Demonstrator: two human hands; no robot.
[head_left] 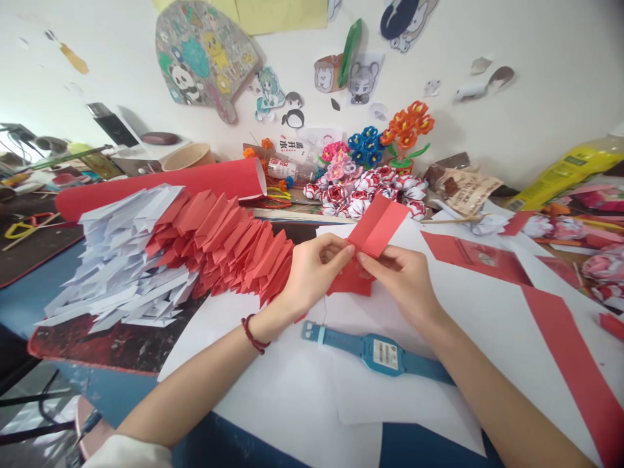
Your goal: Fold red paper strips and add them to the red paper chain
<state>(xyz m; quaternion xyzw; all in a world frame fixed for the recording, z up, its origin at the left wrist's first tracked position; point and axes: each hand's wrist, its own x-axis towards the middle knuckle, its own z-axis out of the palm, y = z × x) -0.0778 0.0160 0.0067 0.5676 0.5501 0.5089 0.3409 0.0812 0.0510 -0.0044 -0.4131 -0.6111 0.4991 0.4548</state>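
Note:
Between my two hands is a small piece of red paper [379, 224] with a crease along it, tilted up off the table. My left hand [319, 263] pinches its lower left corner between thumb and fingers. At its lower right edge, my right hand [402, 276] grips it with thumb and fingertips. More red paper pieces [351, 281] lie just below, partly hidden by my hands. Left of my left hand stand rows of folded red paper pieces [219, 240], beside a heap of folded white paper pieces [131, 260].
White sheets [273, 383] cover the table under my arms. A blue watch [383, 354] lies near my right forearm. Red strips [570, 351] are at the right. Behind stand a red paper roll [170, 185], red-and-white paper flowers [363, 192] and a yellow bottle [568, 172].

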